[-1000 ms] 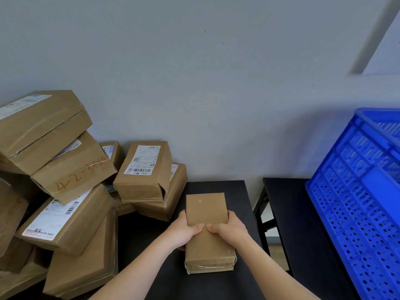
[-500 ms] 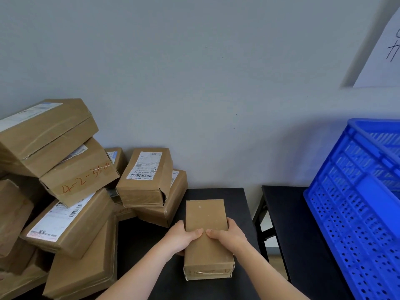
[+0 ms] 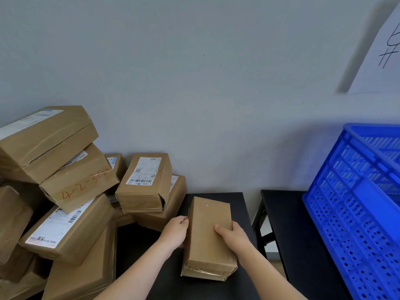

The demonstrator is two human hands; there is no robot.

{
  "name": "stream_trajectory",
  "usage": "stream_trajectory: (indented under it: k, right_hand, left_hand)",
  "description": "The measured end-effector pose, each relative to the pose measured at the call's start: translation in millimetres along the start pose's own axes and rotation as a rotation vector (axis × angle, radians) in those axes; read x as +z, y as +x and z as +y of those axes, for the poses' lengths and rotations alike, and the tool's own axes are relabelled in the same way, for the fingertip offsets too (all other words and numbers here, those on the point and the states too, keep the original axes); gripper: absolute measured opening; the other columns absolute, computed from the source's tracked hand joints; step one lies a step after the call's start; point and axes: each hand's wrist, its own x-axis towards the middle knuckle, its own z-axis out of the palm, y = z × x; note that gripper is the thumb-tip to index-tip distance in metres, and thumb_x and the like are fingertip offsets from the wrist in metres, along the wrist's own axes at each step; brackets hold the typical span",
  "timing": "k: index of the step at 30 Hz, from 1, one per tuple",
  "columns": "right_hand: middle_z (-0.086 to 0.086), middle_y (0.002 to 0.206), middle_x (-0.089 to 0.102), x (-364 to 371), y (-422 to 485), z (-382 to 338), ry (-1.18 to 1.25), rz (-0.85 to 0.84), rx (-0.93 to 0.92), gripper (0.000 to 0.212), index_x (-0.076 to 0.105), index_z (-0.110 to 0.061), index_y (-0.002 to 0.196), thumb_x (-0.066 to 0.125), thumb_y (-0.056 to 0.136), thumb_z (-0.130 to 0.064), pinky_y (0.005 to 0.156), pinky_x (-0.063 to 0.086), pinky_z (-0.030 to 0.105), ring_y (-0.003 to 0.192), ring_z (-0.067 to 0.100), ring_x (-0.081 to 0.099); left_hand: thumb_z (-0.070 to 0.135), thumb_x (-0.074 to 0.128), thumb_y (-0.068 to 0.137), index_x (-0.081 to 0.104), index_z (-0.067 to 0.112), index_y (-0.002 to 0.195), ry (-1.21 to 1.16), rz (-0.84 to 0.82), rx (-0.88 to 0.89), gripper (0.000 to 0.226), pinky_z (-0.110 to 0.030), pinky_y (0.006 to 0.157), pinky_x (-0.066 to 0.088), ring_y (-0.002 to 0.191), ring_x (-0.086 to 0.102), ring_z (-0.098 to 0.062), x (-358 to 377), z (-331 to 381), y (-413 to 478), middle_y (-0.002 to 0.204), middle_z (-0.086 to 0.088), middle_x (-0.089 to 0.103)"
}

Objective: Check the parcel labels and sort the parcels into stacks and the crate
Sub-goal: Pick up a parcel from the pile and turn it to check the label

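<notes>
The left hand (image 3: 175,232) and right hand (image 3: 232,234) grip the sides of a brown parcel (image 3: 207,232) resting on the black table (image 3: 138,241), its top showing no label, so checking it probably means turning it over next.

1. Two arms are in shot, both coming in from the bottom edge, both belonging to the person wearing the camera.
2. The left forearm (image 3: 138,269) is bare from the frame edge down to the wrist, and it looks smooth and slim.
3. The right forearm (image 3: 270,276) matches it, with bare skin all the way to the wrist and the same slender build.
4. The left hand (image 3: 174,231) is bare too. We see it from the back, with the knuckles (image 3: 183,220) forming a soft ridge.
5. The right hand (image 3: 232,234) is bare as well, back to the camera. Its thumb (image 3: 219,229) is in plain view, but the nail is too small to make out.
</notes>
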Motion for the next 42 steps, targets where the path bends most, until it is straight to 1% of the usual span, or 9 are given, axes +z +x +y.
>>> stream_trajectory:
  k: [5,7,10,14,19,23,27,33,42]
  right_hand:
    - [0.001,0.118,0.055,-1.2,1.5,-1.6,0.16,-0.054,0.047,0.063,0.037,-0.017,0.14,0.066,0.087,-0.036,0.091,0.045,0.036,0.104,0.02,0.054]
    - [0.0,0.115,0.056,-1.0,3.7,-1.8,0.217,-0.079,0.069,0.063,0.039,-0.017,0.137,0.069,0.085,-0.037,0.09,0.046,0.037,0.101,0.02,0.056]
    - [0.004,0.116,0.059,-1.2,10.0,0.8,0.268,-0.081,0.097,0.068,0.043,-0.018,0.133,0.074,0.078,-0.041,0.095,0.048,0.044,0.103,0.024,0.059]
    - [0.007,0.117,0.06,-0.6,10.2,-0.1,0.308,-0.112,0.119,0.076,0.044,-0.018,0.131,0.079,0.07,-0.045,0.096,0.048,0.047,0.104,0.028,0.06]
    - [0.005,0.127,0.053,4.1,9.0,-2.2,0.282,-0.097,0.079,0.089,0.032,-0.022,0.142,0.078,0.07,-0.048,0.1,0.044,0.047,0.111,0.027,0.054]
    - [0.004,0.145,0.037,9.5,6.5,-7.9,0.236,-0.078,0.008,0.091,0.014,-0.024,0.151,0.068,0.081,-0.046,0.106,0.037,0.042,0.126,0.027,0.043]
    - [0.004,0.142,0.042,14.0,2.7,-16.6,0.18,-0.097,-0.03,0.077,0.026,-0.023,0.148,0.061,0.085,-0.051,0.109,0.035,0.045,0.125,0.025,0.045]
    - [0.004,0.137,0.048,18.1,-4.2,-15.4,0.151,-0.098,-0.031,0.079,0.028,-0.025,0.148,0.063,0.083,-0.052,0.103,0.041,0.042,0.118,0.025,0.051]
    - [0.005,0.132,0.052,23.6,-11.8,-11.1,-0.011,-0.099,-0.012,0.069,0.028,-0.019,0.146,0.062,0.089,-0.039,0.101,0.044,0.041,0.115,0.023,0.054]
  left_hand:
    - [0.018,0.043,0.1,0.047,0.018,0.137,0.028,0.071,0.035,0.037,-0.039,0.101,0.046,0.117,0.052,-0.019,-3.5,-2.7,3.1,0.127,-0.001,0.055]
    - [0.021,0.044,0.1,0.04,0.017,0.142,0.043,0.07,0.047,0.042,-0.032,0.104,0.04,0.124,0.047,-0.019,-5.8,-1.4,3.5,0.135,-0.003,0.05]
    - [0.036,0.046,0.098,0.023,0.02,0.15,-0.023,0.001,-0.039,0.059,-0.04,0.107,0.035,0.135,0.036,-0.024,-8.9,0.2,3.2,0.149,-0.006,0.035]
    - [0.057,0.054,0.088,0.012,0.024,0.152,-0.293,-0.104,-0.264,0.083,-0.054,0.102,0.041,0.132,0.038,-0.03,-12.4,-2.7,4.2,0.149,-0.006,0.034]
    - [0.057,0.06,0.083,0.016,0.02,0.151,-0.328,-0.038,-0.169,0.089,-0.048,0.104,0.039,0.131,0.04,-0.028,-10.0,-3.1,5.1,0.147,-0.006,0.036]
    - [0.049,0.062,0.086,0.025,0.015,0.147,-0.236,0.01,-0.075,0.079,-0.039,0.1,0.04,0.124,0.045,-0.025,-6.9,0.2,1.8,0.14,-0.005,0.043]
    - [0.044,0.06,0.089,0.03,0.015,0.145,-0.175,0.025,-0.039,0.07,-0.036,0.097,0.041,0.12,0.047,-0.023,-8.1,0.8,-2.1,0.136,-0.004,0.045]
    - [0.034,0.059,0.092,0.032,0.018,0.145,-0.106,0.01,-0.021,0.062,-0.041,0.096,0.049,0.121,0.049,-0.023,-7.1,2.2,-6.6,0.137,-0.005,0.046]
    - [0.03,0.06,0.092,0.033,0.019,0.142,-0.019,-0.058,-0.031,0.058,-0.042,0.098,0.048,0.121,0.05,-0.023,-6.5,2.3,-13.3,0.135,-0.004,0.049]
